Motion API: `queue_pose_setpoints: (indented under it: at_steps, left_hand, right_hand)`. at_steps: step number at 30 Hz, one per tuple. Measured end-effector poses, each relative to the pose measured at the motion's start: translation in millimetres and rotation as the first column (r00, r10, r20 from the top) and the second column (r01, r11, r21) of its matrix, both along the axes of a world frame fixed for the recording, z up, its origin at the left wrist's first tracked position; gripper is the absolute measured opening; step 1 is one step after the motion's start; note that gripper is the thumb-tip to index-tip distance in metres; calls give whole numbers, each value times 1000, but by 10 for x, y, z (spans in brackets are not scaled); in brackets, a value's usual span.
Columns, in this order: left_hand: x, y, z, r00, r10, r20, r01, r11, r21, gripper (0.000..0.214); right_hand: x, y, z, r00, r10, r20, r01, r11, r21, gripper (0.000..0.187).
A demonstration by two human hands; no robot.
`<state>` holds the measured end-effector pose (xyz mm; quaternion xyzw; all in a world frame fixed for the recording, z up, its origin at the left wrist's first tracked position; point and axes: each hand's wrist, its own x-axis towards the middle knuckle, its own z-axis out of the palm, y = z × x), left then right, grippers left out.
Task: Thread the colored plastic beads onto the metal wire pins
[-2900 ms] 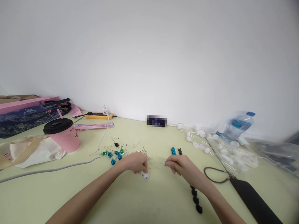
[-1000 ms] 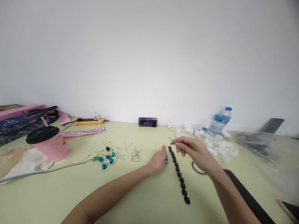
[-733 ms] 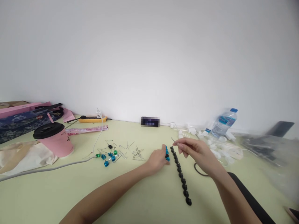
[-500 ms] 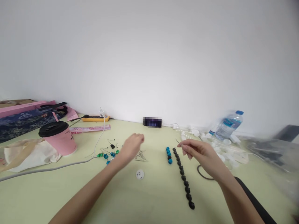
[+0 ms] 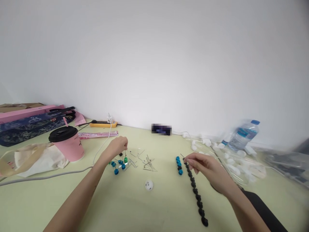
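My left hand [image 5: 118, 145] is closed in a pinch above a loose cluster on the left. Its fingertips meet a thin metal stem rising from a green bead [image 5: 126, 159]. Blue beads [image 5: 120, 162] with similar stems lie around it. My right hand [image 5: 204, 162] pinches a thin metal pin [image 5: 182, 156], whose tip sticks out past the fingers. Beneath that hand, a row of black beads [image 5: 195, 190] runs toward me. A shorter row of blue beads [image 5: 178, 161], with a dark one among them, lies to its left.
Bare metal pins [image 5: 149, 163] are scattered mid-table behind a small white disc [image 5: 149, 185]. A lidded pink cup [image 5: 72, 148] stands left, near a grey cable [image 5: 48, 176] and a yellow power strip [image 5: 103, 124]. At right are a water bottle [image 5: 243, 135] and white plastic parts [image 5: 233, 169].
My left hand has moved left from above the bare pins to the bead cluster and pinches there. My right hand still holds its pin. The view has shifted slightly.
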<state>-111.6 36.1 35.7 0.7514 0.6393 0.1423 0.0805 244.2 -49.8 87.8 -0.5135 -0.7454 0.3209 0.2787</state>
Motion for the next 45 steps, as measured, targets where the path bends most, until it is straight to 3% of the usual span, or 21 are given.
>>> queue_pose_setpoints:
  at_steps: [4,7,8,10,13,15,19,23,27,35,37,40,42,45]
  left_hand:
    - [35,-37,102,997,74,20,-76,989,124,17]
    - [128,-104,220,967,22,254,-63,986,156,20]
    - [187,-138,254,915,-32,401,-25,990,137,21]
    - [339,-224,302,721,-128,681,111,991,70,23]
    - [586,-364,316,474,-146,868,284,959,6,25]
    - [721,-440,297,385,-115,916,338,941,-24,25]
    - [885,-525,239,284,-46,958,373,926,-66,26]
    - [992,-582,198,226,-19,974,346,936,-62,25]
    - [1100,-636,143,178,-72,981,350,937,5,21]
    - [1305,-658,-128,245,-227,943,410,905,111,10]
    - [1316,-652,-152,221,-204,954,400,911,102,11]
    - [1293,-627,-154,150,-136,979,414,908,62,12]
    - [1271,-605,-158,120,-93,988,460,888,28,14]
    - [1258,-584,-179,136,-64,989,545,838,-21,17]
  right_hand:
    - [-36,20,-55,1000,-15,-22,15,1000,9,28]
    - [-115,43,-168,994,-33,-107,35,999,12,25]
    - [-157,47,-221,990,-33,-140,34,999,4,24]
    - [-260,39,-336,981,-21,-194,14,999,-35,21]
    - [-430,-2,-494,959,24,-283,-60,991,-119,17]
    - [-522,-36,-566,932,30,-361,-96,982,-165,16]
    - [-620,-80,-633,865,-22,-502,-129,956,-263,39]
    - [-643,-85,-648,836,-65,-544,-126,944,-305,36]
    - [-638,-77,-626,816,-56,-575,-137,948,-286,28]
    - [-619,-51,-621,667,-81,-741,-278,895,-348,23]
    - [-607,-35,-624,688,-95,-720,-233,910,-343,24]
    - [-573,-14,-600,781,-82,-619,-105,960,-260,22]
    - [-544,-14,-569,872,-39,-488,-40,988,-152,22]
    - [-511,-43,-523,983,-31,-179,43,997,61,29]
